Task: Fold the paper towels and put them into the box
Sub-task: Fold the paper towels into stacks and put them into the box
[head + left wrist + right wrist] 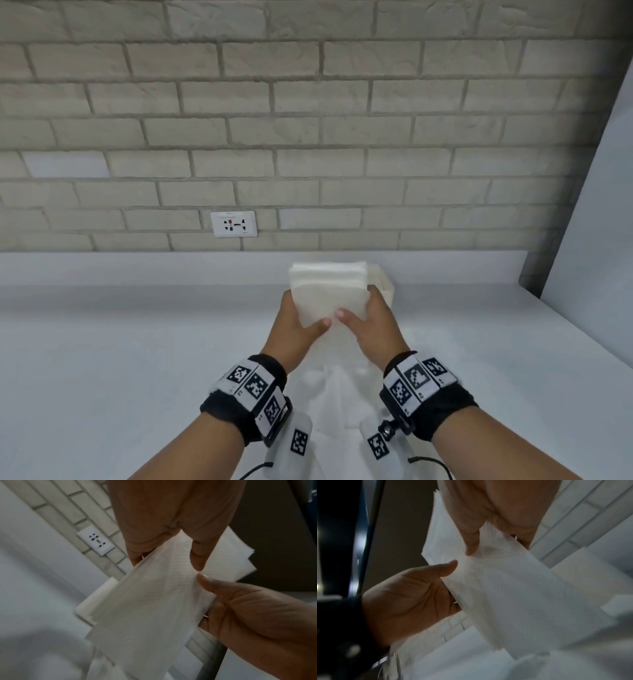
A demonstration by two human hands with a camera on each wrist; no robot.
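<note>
here the nearest thing is the loose towel tail, which hangs from the hands down toward the counter between the two forearms. that slack matters: in my judgement it needs to be folded under or gathered before anything goes down, or it will drag over the rim and pull the fold open.

above it, the left hand and right hand hold the folded pad between them. each pinches a side edge, thumb on the near face, fingers behind; the thumb tips almost meet at the pad's lower middle. the wrist views show the same grip, thumbs pressed onto ribbed paper. the paper is thin and soft, so a light, even pinch on both sides should keep the layers square; squeezing harder on one side would likely skew the stack.

just behind the pad sits the box, against the far part of the counter; only its right wall and corner show past the paper. whether it already holds towels i cannot tell.

to do this step well, i would keep the pad upright and level, line its bottom edge up with the opening, lower it straight, and let go with both hands together.

beyond that is the brick wall with a socket.
</note>
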